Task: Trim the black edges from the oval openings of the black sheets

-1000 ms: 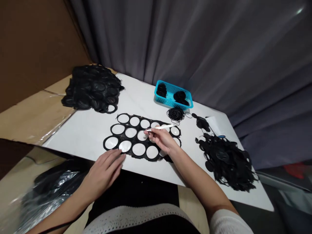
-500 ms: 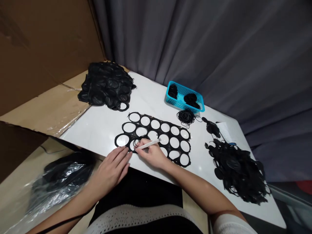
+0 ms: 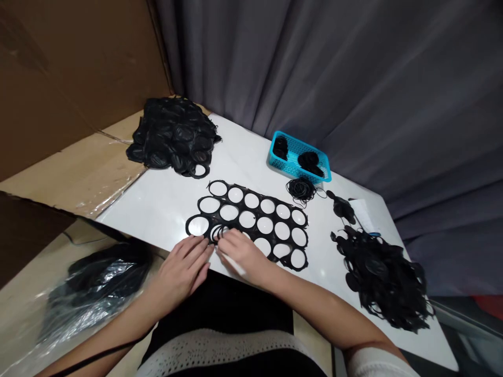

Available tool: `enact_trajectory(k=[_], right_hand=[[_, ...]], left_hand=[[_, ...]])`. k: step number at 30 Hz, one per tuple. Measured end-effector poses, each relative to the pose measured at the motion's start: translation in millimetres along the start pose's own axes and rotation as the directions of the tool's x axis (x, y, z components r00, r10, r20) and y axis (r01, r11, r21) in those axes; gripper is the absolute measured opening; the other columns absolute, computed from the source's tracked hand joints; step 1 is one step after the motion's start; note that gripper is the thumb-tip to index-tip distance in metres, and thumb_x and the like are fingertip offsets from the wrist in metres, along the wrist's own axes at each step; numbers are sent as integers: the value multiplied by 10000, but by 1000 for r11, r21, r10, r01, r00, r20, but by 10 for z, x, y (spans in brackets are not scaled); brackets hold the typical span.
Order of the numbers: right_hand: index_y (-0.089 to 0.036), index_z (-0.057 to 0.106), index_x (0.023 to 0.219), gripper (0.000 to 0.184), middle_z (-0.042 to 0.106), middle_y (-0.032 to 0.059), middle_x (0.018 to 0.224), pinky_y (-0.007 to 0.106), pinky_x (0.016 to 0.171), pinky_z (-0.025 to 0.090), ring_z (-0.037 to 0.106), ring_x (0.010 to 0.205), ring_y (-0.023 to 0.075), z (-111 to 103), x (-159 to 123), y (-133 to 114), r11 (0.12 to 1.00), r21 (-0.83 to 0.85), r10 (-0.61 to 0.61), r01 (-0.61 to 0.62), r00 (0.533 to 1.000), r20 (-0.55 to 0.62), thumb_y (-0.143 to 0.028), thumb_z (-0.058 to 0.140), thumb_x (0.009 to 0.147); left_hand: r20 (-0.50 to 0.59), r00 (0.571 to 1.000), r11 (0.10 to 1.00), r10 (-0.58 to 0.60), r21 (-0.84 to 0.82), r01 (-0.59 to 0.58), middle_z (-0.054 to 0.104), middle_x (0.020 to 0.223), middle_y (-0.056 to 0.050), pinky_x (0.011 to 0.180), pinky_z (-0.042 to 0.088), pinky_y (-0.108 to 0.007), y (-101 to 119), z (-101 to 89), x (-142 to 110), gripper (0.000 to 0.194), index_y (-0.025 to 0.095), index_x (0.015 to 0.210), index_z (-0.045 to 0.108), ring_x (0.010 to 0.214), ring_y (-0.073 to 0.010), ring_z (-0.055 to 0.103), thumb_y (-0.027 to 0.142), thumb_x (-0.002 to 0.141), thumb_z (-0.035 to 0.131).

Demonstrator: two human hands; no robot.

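Observation:
A black rubber sheet punched with rows of round holes lies flat on the white table. My left hand rests open, its fingertips at the sheet's near edge. My right hand sits beside it on the sheet, fingers curled, holding a thin white stick whose end points toward me. Thin black rings lie tangled in a hole just beyond my fingertips.
A heap of black rubber pieces sits at the table's far left, and a larger one at the right. A blue basket holds black bundles. A black ring bunch lies before it. A plastic bag sits left of my lap.
My right hand has moved down and left, next to my left hand. The white stick has swung from pointing up and right to pointing toward me.

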State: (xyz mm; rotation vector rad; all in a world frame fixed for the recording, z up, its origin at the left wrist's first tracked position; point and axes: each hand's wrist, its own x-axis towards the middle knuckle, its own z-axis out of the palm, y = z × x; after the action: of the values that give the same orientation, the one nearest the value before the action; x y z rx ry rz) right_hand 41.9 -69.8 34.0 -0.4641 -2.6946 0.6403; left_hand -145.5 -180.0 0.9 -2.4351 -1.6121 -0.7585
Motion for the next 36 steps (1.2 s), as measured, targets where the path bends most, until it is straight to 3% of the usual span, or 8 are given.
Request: enact_trajectory(k=[5,9,11,15,18,21,27,36], right_hand=[[-193,556,891,155,648,112,960,367,815,471,556,926,239,-303,141,391,989,-129,43,-70,978,-203,-147,445,989],[-223,496,777,199,618,50,827,353,763,495,584,805,209,-674,270,854,879,227,473,-420,706,-527,-279,496,968],[-231,474,749,264,625,24,797,309,679,518,631,796,198,-719,323,928,731,548,656,-407,643,-396,-391,607,912],[-225,462,757,419,665,13,810,257,614,561,717,859,204,-514,472,735,209,935,699,-285,712,61,-452,813,733],[-214,475,764,426,667,4,821,266,707,589,729,853,178,-280,593,484,42,965,624,-258,761,177,-428,840,717],[-211,500,794,336,688,17,925,307,840,568,701,865,148,-97,634,275,125,947,536,-296,823,186,-412,770,799],[-218,495,740,208,641,8,910,323,881,468,619,945,172,34,547,62,674,660,321,-333,936,144,-280,584,917],[-224,466,735,215,609,9,888,302,842,445,597,912,169,64,549,27,791,560,255,-246,965,64,-225,562,928]], left_hand=[[3,1000,1000,1,-9,-1,704,1206,-119,1021,477,-487,-3,-12,32,310,141,1252,642,1179,-305,582,131,953,557],[10,1000,1000,-4,-26,5,693,1234,-119,1038,473,-483,12,-20,19,321,131,1272,627,1207,-305,567,139,958,559],[13,1000,999,-4,-33,5,684,1252,-126,1062,464,-491,18,-32,-5,333,120,1293,613,1231,-307,561,149,966,560],[-8,1000,999,-13,-49,13,656,1304,-132,1093,460,-464,-3,-76,-82,353,137,1331,592,1282,-287,553,148,980,547],[-44,996,997,-83,-3,83,658,1289,-136,1049,494,-449,-55,-113,-135,346,144,1319,594,1249,-291,578,145,974,563],[-62,989,988,-137,64,141,662,1266,-157,1006,516,-459,-113,-135,-173,330,128,1303,598,1219,-310,598,178,978,570],[-17,993,988,-113,103,115,674,1245,-163,1023,502,-464,-155,-132,-223,348,96,1312,606,1217,-319,594,191,978,575],[-12,992,988,-126,83,126,681,1249,-135,1025,497,-460,-182,-101,-224,350,139,1321,617,1211,-309,595,184,978,563]])
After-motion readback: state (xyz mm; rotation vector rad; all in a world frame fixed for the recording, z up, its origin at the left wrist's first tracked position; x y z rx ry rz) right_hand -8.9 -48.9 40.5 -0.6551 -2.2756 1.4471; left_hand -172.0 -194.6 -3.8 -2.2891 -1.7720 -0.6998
